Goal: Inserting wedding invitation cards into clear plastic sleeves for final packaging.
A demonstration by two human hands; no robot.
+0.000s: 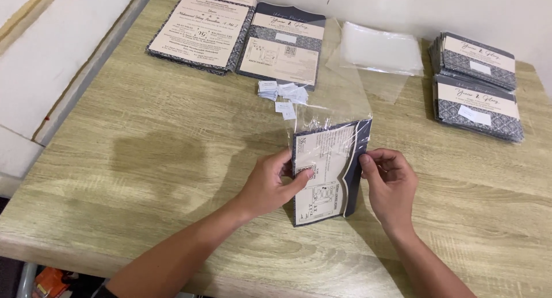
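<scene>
Two hands of yours meet on one dark blue card (323,177), which stands tilted near the middle of the desk (144,160), a little toward the near edge, with its lower end touching the wood. The card is partly inside a clear plastic sleeve (333,111) whose open top rises loose above it.

Your left hand (270,183) is closed on the card's left edge, thumb lying across the pale printed face. Your right hand (391,180) pinches the right edge of card and sleeve between thumb and fingertips.

Just beyond the sleeve, toward the far edge, lies a small scatter of white paper labels (284,94). Behind those, at the far edge, sit two piles: a pile of opened cards (201,31) with cream inner pages toward the far left corner, and just beside it a pile of folded cards (284,42) showing a blue patterned front.

To the right of these, also at the far edge, rests a flat stack of clear sleeves (379,48). Near the far right corner lie two stacks of finished blue cards (477,88), one behind the other, touching or nearly so, each with a pale band and a white label on top.

Beyond the desk's left edge runs a pale floor or board (52,62).
</scene>
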